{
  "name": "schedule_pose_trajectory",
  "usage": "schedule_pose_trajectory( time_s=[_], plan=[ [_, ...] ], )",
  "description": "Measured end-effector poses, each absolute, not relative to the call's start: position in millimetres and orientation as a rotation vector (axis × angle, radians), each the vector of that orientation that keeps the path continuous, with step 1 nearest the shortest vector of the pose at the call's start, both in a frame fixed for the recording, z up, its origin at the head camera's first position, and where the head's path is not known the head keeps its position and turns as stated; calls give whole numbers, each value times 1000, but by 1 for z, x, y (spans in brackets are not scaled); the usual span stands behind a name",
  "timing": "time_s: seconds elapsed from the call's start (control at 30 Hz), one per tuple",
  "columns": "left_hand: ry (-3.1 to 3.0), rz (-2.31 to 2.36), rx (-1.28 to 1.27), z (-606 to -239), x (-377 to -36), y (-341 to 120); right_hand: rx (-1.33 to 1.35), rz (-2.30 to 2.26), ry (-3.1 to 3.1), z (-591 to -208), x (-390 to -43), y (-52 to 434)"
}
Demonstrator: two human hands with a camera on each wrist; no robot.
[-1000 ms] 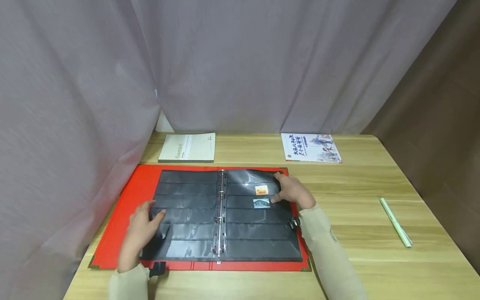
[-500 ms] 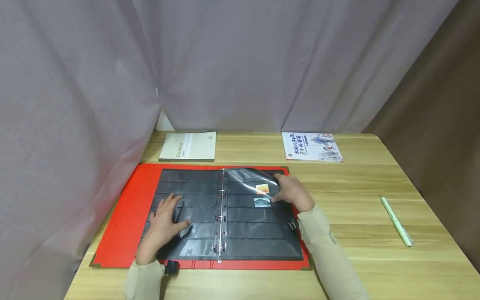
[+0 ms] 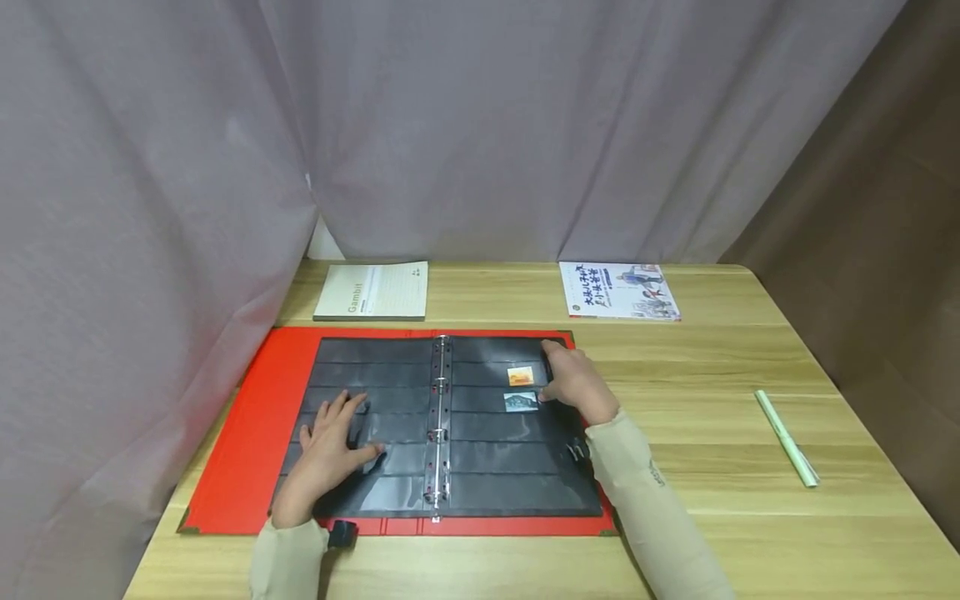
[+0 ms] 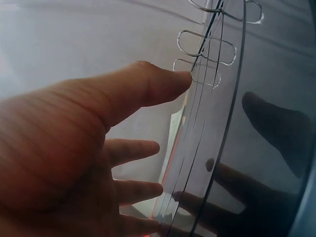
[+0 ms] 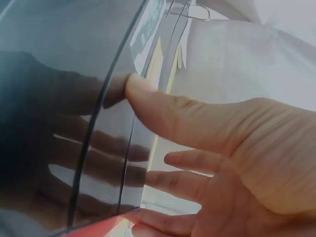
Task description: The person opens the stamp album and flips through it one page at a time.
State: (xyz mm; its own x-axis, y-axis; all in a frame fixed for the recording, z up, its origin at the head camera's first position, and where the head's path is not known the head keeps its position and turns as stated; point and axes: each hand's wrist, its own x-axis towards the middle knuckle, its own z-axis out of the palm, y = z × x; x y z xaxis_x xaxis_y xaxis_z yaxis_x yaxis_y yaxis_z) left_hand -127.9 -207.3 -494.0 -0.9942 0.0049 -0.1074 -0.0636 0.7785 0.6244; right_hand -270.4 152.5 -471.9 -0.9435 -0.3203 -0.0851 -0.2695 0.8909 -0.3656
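Observation:
A red binder (image 3: 240, 433) lies open on the wooden table (image 3: 712, 517), its black pocket pages on metal rings (image 3: 438, 417). Two stamps sit in the right page (image 3: 510, 467): an orange one (image 3: 521, 376) above a grey-green one (image 3: 521, 402). My right hand (image 3: 573, 383) rests on that page's upper right edge just beside the stamps; in the right wrist view its thumb (image 5: 143, 98) and straight fingers touch the glossy sheet (image 5: 59, 98). My left hand (image 3: 330, 446) lies flat, fingers spread, on the left page (image 3: 375, 375), and the left wrist view shows it (image 4: 98, 148) against the clear pockets (image 4: 247, 148).
A pale notebook (image 3: 372, 292) and an illustrated booklet (image 3: 618, 290) lie along the table's far edge. A light green pen (image 3: 786, 437) lies to the right of the binder. Grey curtains close off the back and left side.
The right page, lifted and bowed half a second ago, now lies flat under my right hand. My left hand slid right onto the left page, then stayed.

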Motion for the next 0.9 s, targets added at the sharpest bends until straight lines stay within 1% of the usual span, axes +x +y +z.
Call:
schedule_pose_trajectory(
  time_s=[0.4, 0.7, 0.9],
  plan=[
    [2842, 953, -53, -495, -127, -205, -419, -510, 2896, -464, -266, 149],
    [2861, 942, -41, -495, -127, -205, -341, -866, 2789, -451, -267, 163],
    [2872, 915, -30, -498, -125, -205, -326, -961, 2761, -448, -265, 174]
  ],
)
